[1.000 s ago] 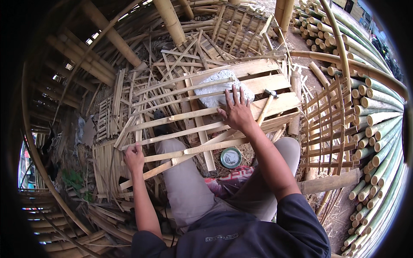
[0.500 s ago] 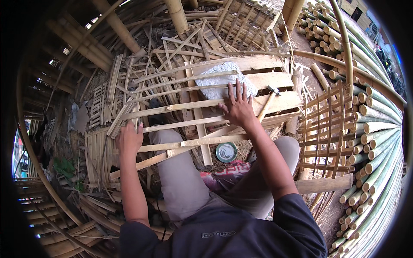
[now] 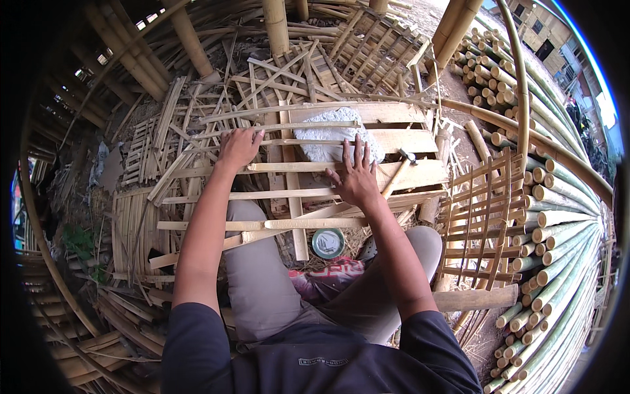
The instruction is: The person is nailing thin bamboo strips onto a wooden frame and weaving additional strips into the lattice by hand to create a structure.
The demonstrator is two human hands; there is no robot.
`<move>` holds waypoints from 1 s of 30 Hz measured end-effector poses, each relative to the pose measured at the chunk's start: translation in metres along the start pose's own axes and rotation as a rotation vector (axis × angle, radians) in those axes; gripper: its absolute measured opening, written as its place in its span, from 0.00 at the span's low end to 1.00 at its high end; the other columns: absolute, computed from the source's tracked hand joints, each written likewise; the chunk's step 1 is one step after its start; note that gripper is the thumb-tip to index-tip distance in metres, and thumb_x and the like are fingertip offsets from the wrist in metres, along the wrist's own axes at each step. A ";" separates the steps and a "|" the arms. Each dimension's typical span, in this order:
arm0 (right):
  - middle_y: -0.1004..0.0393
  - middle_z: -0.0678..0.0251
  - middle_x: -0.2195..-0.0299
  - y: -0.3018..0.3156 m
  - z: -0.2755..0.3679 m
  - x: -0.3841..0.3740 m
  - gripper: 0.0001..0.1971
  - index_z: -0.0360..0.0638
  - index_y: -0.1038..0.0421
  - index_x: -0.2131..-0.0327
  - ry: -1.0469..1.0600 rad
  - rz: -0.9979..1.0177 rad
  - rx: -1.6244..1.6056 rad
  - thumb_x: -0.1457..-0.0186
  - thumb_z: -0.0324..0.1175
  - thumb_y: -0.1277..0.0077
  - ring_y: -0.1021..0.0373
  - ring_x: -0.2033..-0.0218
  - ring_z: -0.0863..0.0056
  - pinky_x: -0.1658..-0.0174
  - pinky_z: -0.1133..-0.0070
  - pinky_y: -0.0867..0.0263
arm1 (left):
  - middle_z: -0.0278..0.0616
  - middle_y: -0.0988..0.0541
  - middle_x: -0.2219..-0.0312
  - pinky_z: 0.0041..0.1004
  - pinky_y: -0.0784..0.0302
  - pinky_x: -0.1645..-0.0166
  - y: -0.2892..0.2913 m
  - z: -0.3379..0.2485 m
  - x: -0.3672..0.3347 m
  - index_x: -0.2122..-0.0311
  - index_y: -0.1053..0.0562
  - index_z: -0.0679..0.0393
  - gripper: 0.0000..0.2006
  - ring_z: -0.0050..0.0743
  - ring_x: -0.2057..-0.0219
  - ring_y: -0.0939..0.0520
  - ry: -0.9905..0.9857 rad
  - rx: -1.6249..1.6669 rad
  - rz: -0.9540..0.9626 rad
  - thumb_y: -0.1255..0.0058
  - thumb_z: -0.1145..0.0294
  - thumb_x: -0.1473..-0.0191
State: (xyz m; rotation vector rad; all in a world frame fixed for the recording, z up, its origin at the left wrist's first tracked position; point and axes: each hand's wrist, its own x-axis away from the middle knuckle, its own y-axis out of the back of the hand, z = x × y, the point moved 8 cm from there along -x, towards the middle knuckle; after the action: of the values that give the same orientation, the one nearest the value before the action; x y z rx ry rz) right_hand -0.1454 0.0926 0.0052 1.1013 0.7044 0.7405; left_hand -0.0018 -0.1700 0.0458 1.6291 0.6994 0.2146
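Observation:
Several pale split-bamboo slats (image 3: 282, 195) lie side by side across crosspieces in front of me. My left hand (image 3: 239, 151) is bent over a slat at the far left, fingers curled down; their tips are hidden. My right hand (image 3: 357, 176) rests palm down with fingers spread, at the right ends of the slats. Its fingertips reach the near edge of a rough white stone-like block (image 3: 328, 126), which lies under some slat ends. Just right of this hand a hammer (image 3: 398, 175) lies on a wide bamboo board (image 3: 420, 172).
A round green-rimmed tin (image 3: 328, 243) stands between my legs, near a red printed sack (image 3: 335, 270). At right are an upright bamboo lattice (image 3: 482, 220) and stacked bamboo poles (image 3: 558, 236). Loose slats (image 3: 141, 226) lie left; bamboo posts (image 3: 275, 29) rise behind.
My left hand has moved away from me and rightward, from the left ends of the nearer slats to a farther one. The right hand stays spread beside the block. The view has shifted slightly.

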 end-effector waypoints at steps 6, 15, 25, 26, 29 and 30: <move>0.71 0.49 0.30 0.004 -0.001 0.000 0.44 0.44 0.62 0.32 0.008 -0.029 -0.019 0.40 0.61 0.61 0.69 0.31 0.39 0.39 0.39 0.59 | 0.60 0.21 0.75 0.51 0.25 0.59 -0.007 0.005 0.004 0.75 0.23 0.65 0.27 0.64 0.69 0.20 0.052 0.070 0.005 0.59 0.49 0.39; 0.67 0.42 0.32 0.021 0.012 -0.001 0.42 0.44 0.60 0.32 0.090 -0.113 -0.068 0.40 0.59 0.60 0.62 0.34 0.33 0.40 0.41 0.53 | 0.60 0.21 0.76 0.50 0.25 0.60 0.000 0.012 0.013 0.76 0.24 0.65 0.26 0.62 0.70 0.20 0.090 0.077 -0.101 0.58 0.52 0.39; 0.68 0.36 0.33 0.078 0.028 0.002 0.37 0.43 0.61 0.32 0.120 -0.198 -0.403 0.37 0.48 0.57 0.56 0.34 0.39 0.35 0.62 0.51 | 0.59 0.22 0.76 0.51 0.26 0.63 0.007 0.032 0.026 0.73 0.23 0.64 0.22 0.64 0.71 0.21 0.109 0.179 -0.239 0.58 0.55 0.39; 0.65 0.37 0.33 0.084 0.023 0.002 0.36 0.42 0.60 0.32 0.110 -0.259 -0.405 0.36 0.48 0.59 0.54 0.35 0.40 0.36 0.63 0.49 | 0.60 0.23 0.76 0.50 0.27 0.63 0.009 0.036 0.029 0.73 0.24 0.65 0.21 0.66 0.70 0.22 0.112 0.197 -0.276 0.57 0.56 0.39; 0.44 0.37 0.42 0.089 -0.015 -0.001 0.29 0.38 0.51 0.36 -0.057 -0.335 -0.566 0.33 0.47 0.65 0.41 0.42 0.45 0.43 0.63 0.40 | 0.62 0.24 0.76 0.50 0.29 0.64 0.005 0.047 0.031 0.72 0.25 0.66 0.20 0.67 0.69 0.23 0.146 0.253 -0.280 0.57 0.59 0.38; 0.35 0.38 0.48 0.089 -0.028 0.000 0.27 0.36 0.47 0.38 -0.123 -0.343 -0.633 0.32 0.47 0.67 0.35 0.46 0.46 0.47 0.63 0.37 | 0.62 0.24 0.76 0.50 0.29 0.64 0.003 0.052 0.031 0.72 0.25 0.67 0.19 0.67 0.69 0.23 0.163 0.271 -0.264 0.57 0.59 0.38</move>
State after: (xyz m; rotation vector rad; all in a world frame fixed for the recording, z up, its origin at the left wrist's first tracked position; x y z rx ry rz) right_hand -0.1833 0.1308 0.0812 0.4274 0.4832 0.5363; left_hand 0.0507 -0.1958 0.0302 1.7666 1.0973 0.0626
